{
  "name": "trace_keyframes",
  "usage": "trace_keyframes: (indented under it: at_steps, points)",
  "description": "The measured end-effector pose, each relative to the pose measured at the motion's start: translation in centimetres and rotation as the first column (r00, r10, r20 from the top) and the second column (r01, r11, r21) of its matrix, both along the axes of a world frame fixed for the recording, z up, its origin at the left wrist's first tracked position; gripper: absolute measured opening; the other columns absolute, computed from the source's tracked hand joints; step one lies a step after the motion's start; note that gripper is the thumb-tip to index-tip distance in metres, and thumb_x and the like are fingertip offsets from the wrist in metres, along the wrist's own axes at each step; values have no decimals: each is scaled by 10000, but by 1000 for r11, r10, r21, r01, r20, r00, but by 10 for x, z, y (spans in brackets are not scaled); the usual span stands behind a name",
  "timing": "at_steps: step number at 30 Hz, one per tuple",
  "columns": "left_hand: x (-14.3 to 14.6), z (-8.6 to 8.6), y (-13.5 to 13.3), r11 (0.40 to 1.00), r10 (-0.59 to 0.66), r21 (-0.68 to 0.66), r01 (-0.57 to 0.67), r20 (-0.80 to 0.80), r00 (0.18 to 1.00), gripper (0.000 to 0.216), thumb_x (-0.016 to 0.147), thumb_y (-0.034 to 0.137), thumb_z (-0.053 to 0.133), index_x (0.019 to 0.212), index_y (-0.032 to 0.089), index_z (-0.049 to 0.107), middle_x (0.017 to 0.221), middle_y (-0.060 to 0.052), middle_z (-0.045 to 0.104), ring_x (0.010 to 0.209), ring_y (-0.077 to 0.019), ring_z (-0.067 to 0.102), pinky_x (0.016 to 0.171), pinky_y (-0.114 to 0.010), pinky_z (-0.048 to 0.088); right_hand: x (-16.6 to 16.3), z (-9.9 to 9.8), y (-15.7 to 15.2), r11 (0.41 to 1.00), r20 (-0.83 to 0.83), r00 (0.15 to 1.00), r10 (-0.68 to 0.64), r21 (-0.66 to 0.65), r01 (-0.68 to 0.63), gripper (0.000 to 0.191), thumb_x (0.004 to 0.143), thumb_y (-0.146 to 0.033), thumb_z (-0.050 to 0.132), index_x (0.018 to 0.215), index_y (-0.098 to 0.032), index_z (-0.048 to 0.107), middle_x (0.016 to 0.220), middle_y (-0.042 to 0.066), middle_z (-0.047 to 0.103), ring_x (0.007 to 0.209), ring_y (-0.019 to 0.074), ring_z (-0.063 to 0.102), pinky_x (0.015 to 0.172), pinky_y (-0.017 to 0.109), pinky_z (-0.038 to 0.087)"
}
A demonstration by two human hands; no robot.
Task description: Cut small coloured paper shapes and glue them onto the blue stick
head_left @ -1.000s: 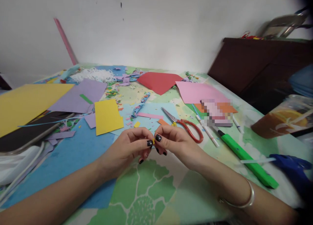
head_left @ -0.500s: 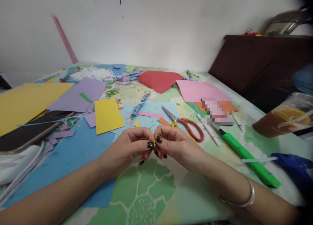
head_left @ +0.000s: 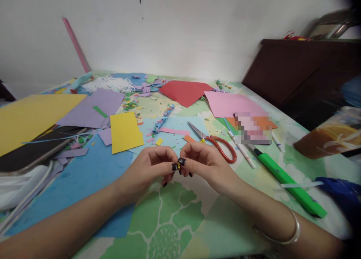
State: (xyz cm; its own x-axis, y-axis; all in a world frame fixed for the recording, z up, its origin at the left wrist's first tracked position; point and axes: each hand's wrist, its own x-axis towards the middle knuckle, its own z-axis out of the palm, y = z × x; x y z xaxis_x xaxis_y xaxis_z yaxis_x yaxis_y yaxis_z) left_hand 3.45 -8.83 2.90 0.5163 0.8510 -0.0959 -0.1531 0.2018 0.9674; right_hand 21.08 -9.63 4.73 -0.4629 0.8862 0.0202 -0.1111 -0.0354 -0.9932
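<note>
Between my fingertips, low in the middle of the view, is a tiny yellow piece [head_left: 178, 165], mostly covered, likely paper by its colour. My left hand [head_left: 158, 165] pinches it from one side with thumb and forefinger. From the other side my right hand [head_left: 201, 161] pinches it too, its thumb close against the left thumb. Just beyond the right hand lie orange-handled scissors [head_left: 222, 146], blades pointing up and left. A yellow paper rectangle [head_left: 126, 133] with a notched edge lies ahead of my left hand, and light blue paper [head_left: 194, 121] with small scraps lies beyond both hands.
Pink paper [head_left: 222, 103] and red paper [head_left: 186, 91] lie farther back. A green box cutter [head_left: 290, 184] and a white pen [head_left: 242, 150] are on the right, beside a cup of brown drink [head_left: 318, 138]. A phone [head_left: 34, 148] and blue paper [head_left: 79, 191] lie left.
The right thumb has shifted slightly left over the yellow piece, and my fingertips are closer together. The whole view has shifted a little.
</note>
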Motion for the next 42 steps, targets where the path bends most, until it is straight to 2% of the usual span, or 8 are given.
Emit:
trace_keyframes:
  at_steps: [5,13,18,23,27,31,37,42]
  points:
    - [-1,0,-1,999,22,49,-21,-38,999,73,750,117,603,691,160,614,590,31,619,478,-66,504,467,-177,417,0,-2,-1,999,74,997,-14,48,10,47,782,-163,587,796,-149,545,693,-13,547,638,109,526,584,253,398]
    - [-1,3,-1,982,66,182,-41,-129,990,54,758,201,637,736,156,616,615,38,541,513,-73,494,490,-193,402,0,-4,-1,970,251,961,-120,234,60,16,785,-169,553,780,-166,538,711,-13,531,652,111,498,588,260,391]
    - [2,11,-3,959,148,273,-82,-231,962,70,744,206,624,716,142,628,635,25,542,534,-79,486,500,-198,395,0,-3,-1,962,317,935,-162,261,79,21,784,-168,554,769,-168,538,693,-20,523,633,102,479,562,243,368]
    - [3,14,-4,945,200,307,-110,-280,939,62,714,185,605,712,138,647,642,10,573,537,-93,496,495,-205,403,2,-1,0,961,334,927,-169,265,80,28,774,-185,564,765,-169,544,707,-13,531,645,109,482,566,247,360]
    - [4,15,-3,936,219,334,-111,-306,926,61,700,183,607,693,147,656,635,5,592,526,-97,500,486,-206,404,3,-2,1,985,282,954,-98,166,52,39,766,-194,571,758,-169,542,686,-21,515,618,100,460,543,238,335]
    - [4,14,-2,940,208,329,-96,-326,922,55,685,174,607,671,150,654,608,1,601,517,-104,505,471,-207,398,5,-3,5,999,198,980,31,-20,-28,61,745,-202,586,758,-160,544,647,-27,526,586,95,473,551,242,353]
    - [2,13,-1,954,136,296,-39,-314,940,55,686,173,594,666,142,635,599,7,577,526,-102,492,478,-210,384,6,-1,7,974,106,987,118,-205,-95,63,705,-182,594,728,-148,547,599,-33,515,523,77,455,538,236,354]
    - [1,10,-1,954,103,299,3,-339,935,62,709,193,596,708,140,627,680,-24,614,613,-139,560,521,-234,418,7,0,7,951,78,990,115,-297,-87,86,665,-180,593,734,-140,563,613,-19,534,505,72,455,529,229,351]
